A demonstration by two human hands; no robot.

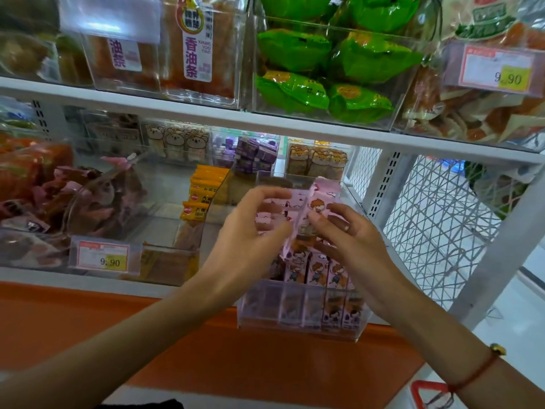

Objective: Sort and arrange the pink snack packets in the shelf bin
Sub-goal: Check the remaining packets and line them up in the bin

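A clear plastic shelf bin (298,329) stands on the lower shelf at centre right. Several pink snack packets (320,271) with a cartoon figure stand upright in rows inside it. Above the bin I hold a small bunch of the same pink packets (299,202) between both hands. My left hand (250,228) grips the bunch from the left, fingers curled round it. My right hand (343,231) pinches the bunch's right side, a ring on one finger. The packets' lower ends are hidden behind my fingers.
An orange packet bin (197,202) stands just left. Further left is a bin of dark red and pink packs with a 9.90 price tag (103,259). Green packets (339,66) fill a bin on the upper shelf. White wire mesh (436,231) closes the shelf's right end.
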